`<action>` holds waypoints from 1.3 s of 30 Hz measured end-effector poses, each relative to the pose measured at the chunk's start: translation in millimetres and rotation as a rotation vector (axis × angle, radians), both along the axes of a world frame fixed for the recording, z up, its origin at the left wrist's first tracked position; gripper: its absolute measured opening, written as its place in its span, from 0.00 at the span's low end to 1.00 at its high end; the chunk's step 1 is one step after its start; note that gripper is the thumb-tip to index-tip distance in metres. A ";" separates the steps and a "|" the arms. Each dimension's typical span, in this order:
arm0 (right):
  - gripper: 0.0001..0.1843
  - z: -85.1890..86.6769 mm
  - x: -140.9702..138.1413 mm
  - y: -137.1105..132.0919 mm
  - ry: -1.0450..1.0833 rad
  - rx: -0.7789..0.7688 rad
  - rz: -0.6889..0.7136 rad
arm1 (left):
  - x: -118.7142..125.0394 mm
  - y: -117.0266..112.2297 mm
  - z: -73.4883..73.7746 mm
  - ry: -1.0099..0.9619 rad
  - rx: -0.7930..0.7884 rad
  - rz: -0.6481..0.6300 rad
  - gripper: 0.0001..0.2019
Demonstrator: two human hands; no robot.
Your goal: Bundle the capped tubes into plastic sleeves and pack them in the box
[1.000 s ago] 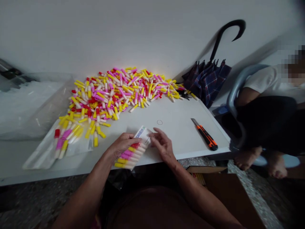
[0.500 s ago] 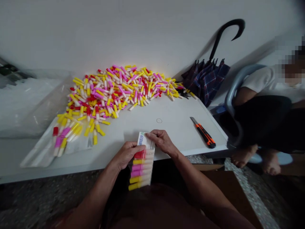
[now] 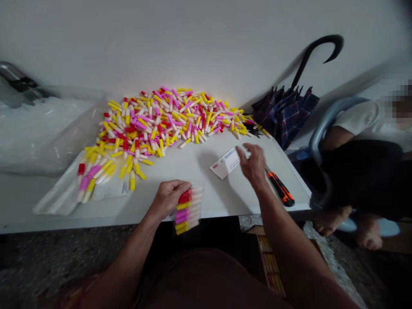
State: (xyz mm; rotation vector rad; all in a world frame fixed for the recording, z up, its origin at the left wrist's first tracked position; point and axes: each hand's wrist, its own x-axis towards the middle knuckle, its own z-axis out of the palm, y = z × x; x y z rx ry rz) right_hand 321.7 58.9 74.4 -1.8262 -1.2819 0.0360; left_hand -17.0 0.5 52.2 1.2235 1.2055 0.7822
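Note:
My left hand pinches the top corner of a clear plastic pack, which hangs over the table's front edge. Inside it, pale tubes with red, yellow and pink ends lie in a row. To the right, my right hand is raised above the table, slightly blurred. A creased white printed card is at its thumb and fingertips, a shadow falling beside it. Behind both hands spreads a big heap of loose tubes in the same colours.
An orange and black utility knife lies at the table's right. A folded umbrella leans on the wall. Clear bags are at left, with filled packs before them. A seated person is at right; a box of packs stands below.
The white card has come away from the pack and moved right and up with my right hand. My left hand keeps the pack. The view has shifted slightly.

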 end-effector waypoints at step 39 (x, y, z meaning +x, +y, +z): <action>0.10 74.6 -333.1 -141.4 0.439 0.177 1.366 | -244.3 -188.7 -13.2 -0.375 0.235 1.088 0.39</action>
